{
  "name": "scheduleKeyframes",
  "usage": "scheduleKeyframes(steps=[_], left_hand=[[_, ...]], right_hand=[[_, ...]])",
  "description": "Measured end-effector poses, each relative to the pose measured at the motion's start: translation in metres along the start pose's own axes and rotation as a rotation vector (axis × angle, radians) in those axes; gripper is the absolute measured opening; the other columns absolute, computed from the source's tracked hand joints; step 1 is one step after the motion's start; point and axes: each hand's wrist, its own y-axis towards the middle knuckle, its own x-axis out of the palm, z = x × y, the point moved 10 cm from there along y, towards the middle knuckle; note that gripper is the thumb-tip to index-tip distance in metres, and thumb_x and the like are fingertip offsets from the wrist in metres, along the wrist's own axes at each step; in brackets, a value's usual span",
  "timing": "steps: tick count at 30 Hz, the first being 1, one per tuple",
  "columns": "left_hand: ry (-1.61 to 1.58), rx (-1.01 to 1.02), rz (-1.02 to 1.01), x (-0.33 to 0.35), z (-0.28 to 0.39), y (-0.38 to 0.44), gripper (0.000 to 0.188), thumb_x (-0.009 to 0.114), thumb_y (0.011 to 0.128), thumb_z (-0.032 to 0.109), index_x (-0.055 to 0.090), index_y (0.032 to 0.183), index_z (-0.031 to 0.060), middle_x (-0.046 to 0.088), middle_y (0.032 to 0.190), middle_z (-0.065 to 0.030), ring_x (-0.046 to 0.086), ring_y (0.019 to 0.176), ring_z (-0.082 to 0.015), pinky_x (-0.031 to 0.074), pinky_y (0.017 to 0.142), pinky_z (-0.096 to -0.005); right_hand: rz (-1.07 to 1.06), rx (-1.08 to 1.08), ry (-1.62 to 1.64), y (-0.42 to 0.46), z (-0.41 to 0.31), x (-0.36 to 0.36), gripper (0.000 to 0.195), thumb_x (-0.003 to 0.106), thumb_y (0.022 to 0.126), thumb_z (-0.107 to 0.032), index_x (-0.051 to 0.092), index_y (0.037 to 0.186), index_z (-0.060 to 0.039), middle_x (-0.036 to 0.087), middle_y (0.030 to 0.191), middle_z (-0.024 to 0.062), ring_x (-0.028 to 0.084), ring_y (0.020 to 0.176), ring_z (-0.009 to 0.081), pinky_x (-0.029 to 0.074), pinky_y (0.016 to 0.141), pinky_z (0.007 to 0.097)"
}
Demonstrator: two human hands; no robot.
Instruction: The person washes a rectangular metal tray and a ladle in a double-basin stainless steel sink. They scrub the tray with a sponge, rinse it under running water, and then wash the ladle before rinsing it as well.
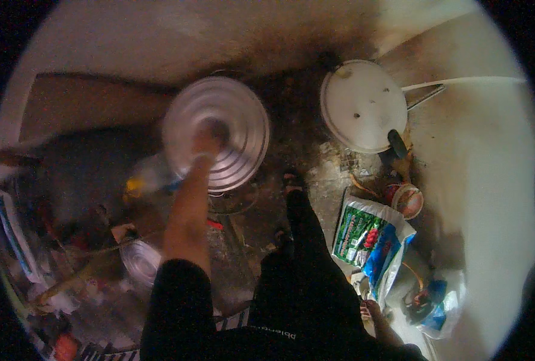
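My left hand (209,137), blurred, reaches to the middle of a large round ridged metal lid (240,164). The fingers seem closed on the lid's centre; any knob there is hidden beneath them. Under the lid it is too dark to make out a pot. At the lower right my right hand (372,310) is low beside my body, near the lower end of a printed plastic bag (362,232). Its fingers are partly hidden, and I cannot tell whether they hold anything.
A round white disc-shaped top (362,106) with a dark object (397,143) at its rim stands by the wall. A small tub (407,201) is above the bag. Clutter lies at left, with a smaller metal lid (141,261). My foot (292,180) is on the stained floor.
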Motion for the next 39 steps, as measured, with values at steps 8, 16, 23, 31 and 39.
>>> scheduleKeyframes(steps=[8,16,23,31,39], left_hand=[[-0.142,0.04,-0.135,0.021,-0.025,0.017,0.049,0.057,0.07,0.035,0.048,0.111,0.009,0.05,0.111,-0.0113,0.048,0.101,-0.0267,0.036,0.088,-0.035],[-0.683,-0.358,-0.141,-0.037,-0.128,-0.136,0.043,0.067,0.065,0.02,0.05,0.103,0.0089,0.056,0.088,-0.0055,0.054,0.075,-0.0166,0.045,0.067,-0.0272],[-0.7,-0.649,-0.061,-0.077,-0.217,-0.265,0.03,0.063,0.067,0.009,0.049,0.093,0.0043,0.056,0.082,-0.006,0.053,0.07,-0.013,0.045,0.056,-0.0257],[-0.653,-0.547,-0.051,-0.124,-0.163,-0.224,0.033,0.063,0.068,0.011,0.048,0.097,0.0069,0.056,0.079,-0.0041,0.054,0.069,-0.0133,0.045,0.059,-0.0245],[-0.348,-0.006,0.055,-0.05,-0.111,-0.078,0.05,0.066,0.057,0.037,0.052,0.099,0.0126,0.059,0.091,-0.0075,0.057,0.08,-0.024,0.046,0.069,-0.0345]], right_hand=[[0.229,-0.111,-0.157,-0.007,-0.001,-0.065,0.034,0.039,0.082,-0.043,0.049,0.087,-0.0106,0.048,0.066,0.0019,0.045,0.052,0.0167,0.038,0.045,0.0293],[0.295,-0.304,-0.47,0.001,-0.019,-0.016,0.034,0.048,0.078,-0.039,0.051,0.088,-0.0071,0.052,0.066,0.0072,0.052,0.054,0.0176,0.043,0.044,0.0296],[0.188,-0.181,-0.263,0.001,0.013,0.057,0.026,0.043,0.082,-0.037,0.05,0.081,-0.0114,0.048,0.067,-0.0009,0.048,0.055,0.0178,0.038,0.042,0.0288],[0.208,-0.059,-0.2,0.052,0.052,-0.014,0.028,0.045,0.08,-0.038,0.053,0.089,-0.0121,0.054,0.071,0.0013,0.052,0.054,0.0163,0.043,0.048,0.0311],[0.316,-0.187,-0.291,-0.013,0.015,0.047,0.026,0.045,0.081,-0.032,0.052,0.095,-0.0112,0.058,0.079,0.0057,0.055,0.058,0.0178,0.045,0.051,0.0314]])
